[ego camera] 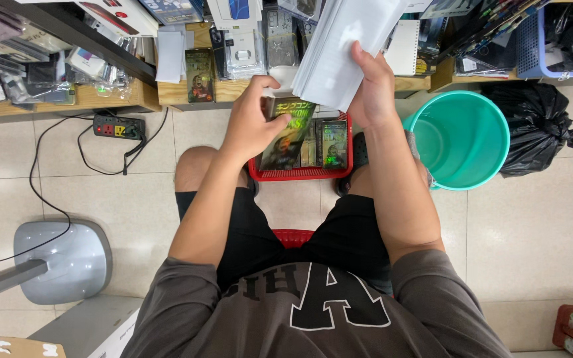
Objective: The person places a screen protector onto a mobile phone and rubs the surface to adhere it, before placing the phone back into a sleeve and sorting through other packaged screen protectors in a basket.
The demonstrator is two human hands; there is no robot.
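Between the seated person's knees, a flat rectangular card pack with a dark, green-lettered printed cover [288, 136] is being held over a red plastic mesh basket [300, 174] standing on the pale tiled floor [538, 232]. The left hand [254, 118] is closing its fingers around the upper end of that pack, gripping it from above, with the pack's lower part tilting down into the basket. More packs of the same kind [331, 142] are standing upright inside the basket just beside it.

The right hand [371, 86] is clamping a thick stack of white paper envelopes [339, 50], thumb across the front and fingers behind, holding it raised above and to the right of the basket. The stack is leaning toward the low wooden shelf [233, 89] in front of the person, which is carrying many packaged goods in clear wrapping.

To the right of the basket, a round teal plastic bucket [462, 139] is sitting on the floor, touching a filled black plastic rubbish bag [535, 126]. To the left, a black power strip with coloured switches [119, 126] is lying on the tiles with its cable trailing away, and a grey rounded stand base [67, 258] is resting nearer the person. The person is wearing black shorts and a grey printed shirt.
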